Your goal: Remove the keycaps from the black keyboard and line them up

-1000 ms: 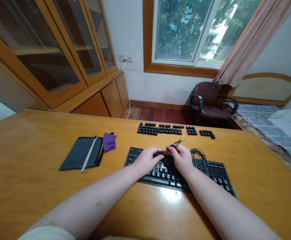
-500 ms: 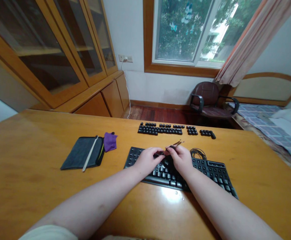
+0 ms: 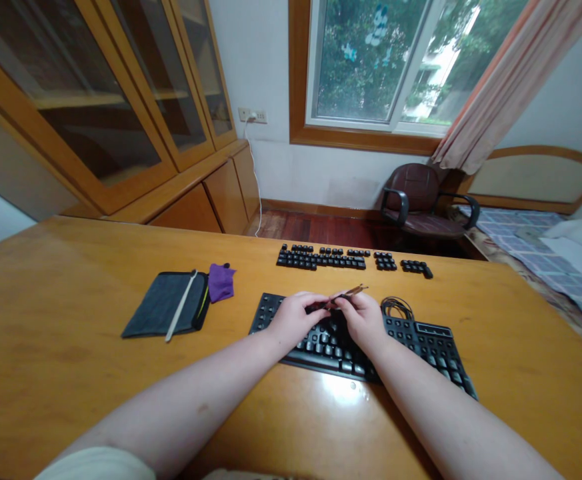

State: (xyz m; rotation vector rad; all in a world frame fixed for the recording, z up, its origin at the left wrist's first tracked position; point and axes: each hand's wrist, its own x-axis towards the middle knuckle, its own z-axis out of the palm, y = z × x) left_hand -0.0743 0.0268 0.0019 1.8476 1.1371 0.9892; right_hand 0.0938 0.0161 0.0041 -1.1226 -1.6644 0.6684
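From the head view, we have the keyboard (image 3: 333, 348) lying slightly askew on the desk (image 3: 65, 313), both hands meeting above its middle: the right hand (image 3: 364, 317) has its fingers closed on a slim tool (image 3: 357, 290), brownish tips pointing away, while the left hand (image 3: 298, 320) brings thumb and forefinger together right beside it, and whether they grip anything I can't tell. Beyond the hands, a strip of wood separates the keyboard from rows of loose keycaps (image 3: 321, 258), lined up close to the desk's far edge; more wood spreads on either side. A coiled cable (image 3: 397, 308) sits at the keyboard's back edge, just beside the right hand. Over left, a light stick (image 3: 181, 305) lies across a dark pouch (image 3: 151, 307), purple cloth (image 3: 221, 285) next to it. Glare lights the glossy desktop in front; behind stand a glass-doored cabinet (image 3: 171, 157), a chair (image 3: 413, 193) and a bed (image 3: 525, 227) by a curtained window (image 3: 361, 80). Cartoon stickers (image 3: 378, 27) show on the glass; the keycap lettering is too small to read.
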